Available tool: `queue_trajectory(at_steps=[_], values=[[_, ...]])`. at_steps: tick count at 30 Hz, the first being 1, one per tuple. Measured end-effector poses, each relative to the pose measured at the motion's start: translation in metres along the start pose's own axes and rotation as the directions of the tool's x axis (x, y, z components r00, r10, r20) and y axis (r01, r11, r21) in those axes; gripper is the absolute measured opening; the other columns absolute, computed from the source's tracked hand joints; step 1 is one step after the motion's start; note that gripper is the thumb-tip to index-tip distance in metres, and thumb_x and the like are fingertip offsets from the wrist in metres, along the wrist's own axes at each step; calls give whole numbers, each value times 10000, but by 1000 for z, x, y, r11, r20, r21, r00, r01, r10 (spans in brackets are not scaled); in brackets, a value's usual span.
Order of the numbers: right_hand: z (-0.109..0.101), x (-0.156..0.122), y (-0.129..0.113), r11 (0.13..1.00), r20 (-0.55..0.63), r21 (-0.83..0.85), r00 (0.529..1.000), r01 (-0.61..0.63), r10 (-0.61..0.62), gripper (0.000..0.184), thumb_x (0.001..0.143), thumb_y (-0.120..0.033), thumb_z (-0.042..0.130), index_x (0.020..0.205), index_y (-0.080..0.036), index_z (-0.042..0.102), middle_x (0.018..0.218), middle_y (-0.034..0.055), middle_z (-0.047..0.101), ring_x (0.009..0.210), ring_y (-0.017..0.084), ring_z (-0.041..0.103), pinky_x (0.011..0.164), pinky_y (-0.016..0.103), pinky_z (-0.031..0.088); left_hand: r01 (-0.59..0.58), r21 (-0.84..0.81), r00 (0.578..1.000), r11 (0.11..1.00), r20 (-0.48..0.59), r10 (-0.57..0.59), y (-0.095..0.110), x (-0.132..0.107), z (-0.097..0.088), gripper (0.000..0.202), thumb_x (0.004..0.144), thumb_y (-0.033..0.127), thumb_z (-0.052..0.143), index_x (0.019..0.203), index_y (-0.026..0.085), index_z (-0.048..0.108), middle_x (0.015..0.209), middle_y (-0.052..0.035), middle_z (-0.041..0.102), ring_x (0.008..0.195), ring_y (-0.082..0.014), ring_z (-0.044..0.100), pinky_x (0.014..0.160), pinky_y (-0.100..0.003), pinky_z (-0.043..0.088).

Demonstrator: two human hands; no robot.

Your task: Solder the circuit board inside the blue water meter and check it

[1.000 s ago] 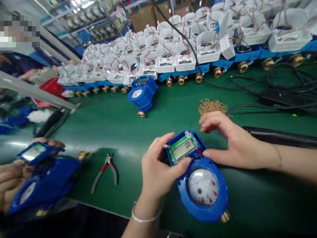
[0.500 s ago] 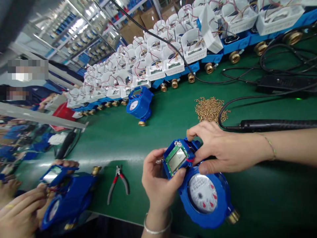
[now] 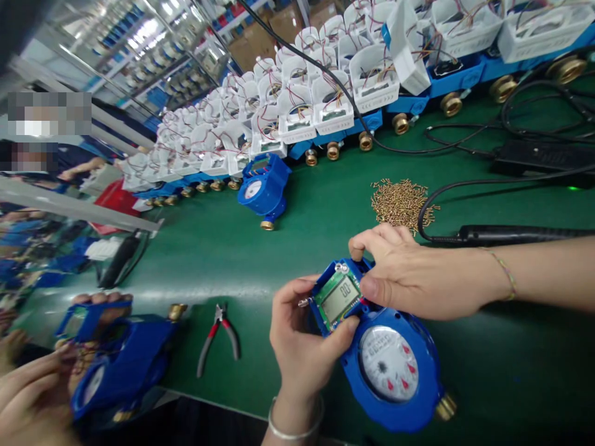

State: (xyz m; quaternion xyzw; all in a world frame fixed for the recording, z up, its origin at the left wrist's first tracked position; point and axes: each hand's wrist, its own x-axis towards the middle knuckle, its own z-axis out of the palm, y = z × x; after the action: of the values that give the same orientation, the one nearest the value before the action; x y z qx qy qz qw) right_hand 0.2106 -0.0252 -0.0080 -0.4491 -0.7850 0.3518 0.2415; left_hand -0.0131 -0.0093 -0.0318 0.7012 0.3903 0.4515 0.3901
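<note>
A blue water meter (image 3: 427, 359) with a round white dial (image 3: 389, 362) and a brass fitting lies in front of me. Above the dial sits its blue display housing, tilted up, with a green circuit board and a small LCD screen (image 3: 341, 301) reading what looks like 0.0. My left hand (image 3: 304, 341) grips that housing from the left, thumb along its lower edge. From the right, my right hand (image 3: 404, 266) holds the same housing, its thumb pressing near the screen's right edge and its fingers bent over the back. Wires there are mostly covered.
Cutting pliers (image 3: 218, 337) lie to the left, past them a co-worker's hands (image 3: 35, 390) at another blue meter (image 3: 134, 356). Brass screws (image 3: 402, 203) are heaped behind my right hand, near a black electric screwdriver (image 3: 520, 234). Another meter (image 3: 264, 192) stands before rows of white housings (image 3: 297, 121).
The screen, showing only faint marks before, now displays digits. My right thumb has moved up from beside the dial onto the housing's edge. The view has shifted slightly.
</note>
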Motion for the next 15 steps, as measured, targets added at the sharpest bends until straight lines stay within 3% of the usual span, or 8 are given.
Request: queue_trajectory(at_steps=[5,11,15], values=[[-5,-3,1,997,-3,80,1000,-24,24,840,892,-735,17,968,-186,649,1162,108,437,1026,260,363,935,583,310,37,14,999,999,1,-37,-1,-1,2,573,585,221,872,1075,222,574,1051,-37,646,997,-179,630,900,-283,523],[-15,-7,5,997,60,78,998,17,-21,870,890,-723,-26,861,-200,668,1352,80,386,1248,284,278,1050,567,228,31,-32,999,999,-21,-32,0,-1,3,559,585,198,870,1054,216,566,1032,-27,647,983,-174,635,876,-279,535],[-14,-1,6,994,74,107,997,-9,1,848,874,-766,44,1184,-174,565,1381,121,386,1269,279,275,1069,544,237,37,-24,999,999,-20,-38,1,-2,3,557,586,209,866,1049,219,557,1018,-31,641,972,-188,637,873,-315,543]])
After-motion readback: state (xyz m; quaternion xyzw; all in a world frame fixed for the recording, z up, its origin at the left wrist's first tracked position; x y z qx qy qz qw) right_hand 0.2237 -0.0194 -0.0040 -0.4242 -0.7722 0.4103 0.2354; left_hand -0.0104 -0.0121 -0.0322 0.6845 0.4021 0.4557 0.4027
